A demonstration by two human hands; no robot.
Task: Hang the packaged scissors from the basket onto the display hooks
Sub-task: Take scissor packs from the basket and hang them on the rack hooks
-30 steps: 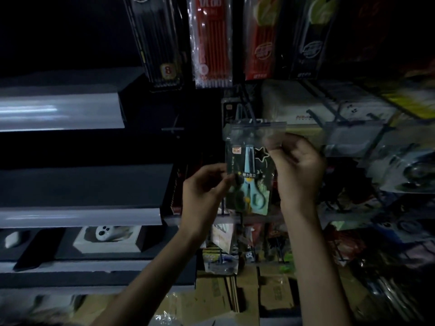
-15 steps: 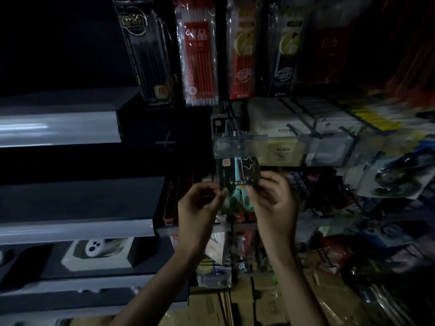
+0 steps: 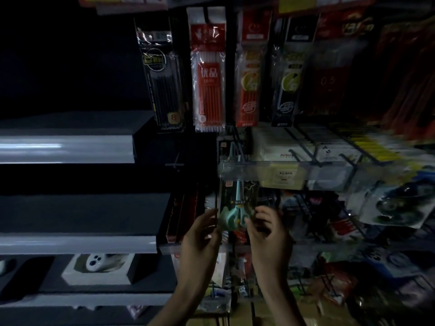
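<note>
The packaged scissors (image 3: 237,203), a dark card with mint-green handles, hang upright just below a clear price strip (image 3: 259,170) on a wire display hook (image 3: 233,149). The strip hides the top of the pack. My left hand (image 3: 202,234) pinches the pack's lower left edge. At the lower right corner, my right hand (image 3: 268,229) grips it with curled fingers. No basket is in view.
Packs of pens and refills (image 3: 208,81) hang in a row above. White boxes (image 3: 282,147) sit on neighbouring hooks to the right, with more blister packs (image 3: 397,205) below them. Grey shelves (image 3: 70,147) jut out on the left; a boxed white item (image 3: 98,267) rests on a lower one.
Both hands slid from the pack's top and middle down to its lower edge. The pack's top now sits behind the clear price strip. The camera tilted upward.
</note>
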